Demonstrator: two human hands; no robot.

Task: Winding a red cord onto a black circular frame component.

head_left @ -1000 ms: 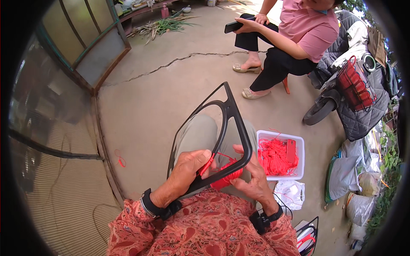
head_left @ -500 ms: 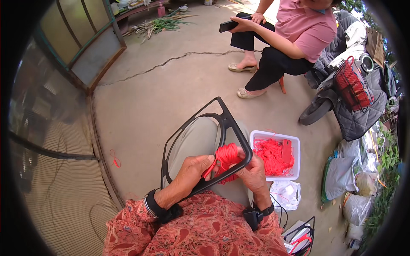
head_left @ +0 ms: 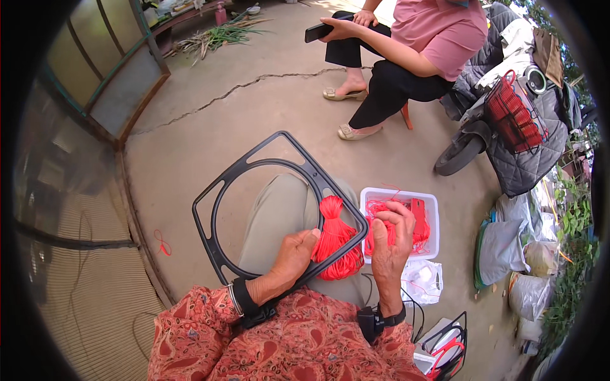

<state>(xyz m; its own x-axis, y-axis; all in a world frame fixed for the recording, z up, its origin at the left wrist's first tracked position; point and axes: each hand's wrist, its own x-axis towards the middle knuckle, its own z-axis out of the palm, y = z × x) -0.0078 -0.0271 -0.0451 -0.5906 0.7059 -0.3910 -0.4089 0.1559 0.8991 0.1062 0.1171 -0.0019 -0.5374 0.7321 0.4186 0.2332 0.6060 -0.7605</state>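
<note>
A black plastic frame (head_left: 227, 170) with a large round opening lies tilted across my lap. At its right corner hangs a red cord bundle (head_left: 337, 246), gathered narrow at the top and fanned out below. My left hand (head_left: 286, 259) is closed at the bundle's left edge, thumb on top, the wrist crossing the frame's near bar; its other fingertips are hidden. To the right of the frame my right hand (head_left: 391, 244) is raised, apart from the bundle, with bent fingers and the thumb held away from them. Behind it stands a white plastic tub (head_left: 433, 244) of loose red cord.
A white plastic bag (head_left: 422, 282) and more black frames (head_left: 454, 343) lie on the floor at my right. Across from me sits a person (head_left: 419, 57) holding a phone (head_left: 319, 32). Filled sacks (head_left: 505, 254) and a covered vehicle (head_left: 527, 140) stand farther right; a screen door (head_left: 95, 247) is left.
My right hand has left the frame and cord and moved right, its fingers opening. The red cord, wound around the frame's side before, now hangs as a fanned bundle. The frame lies flatter.
</note>
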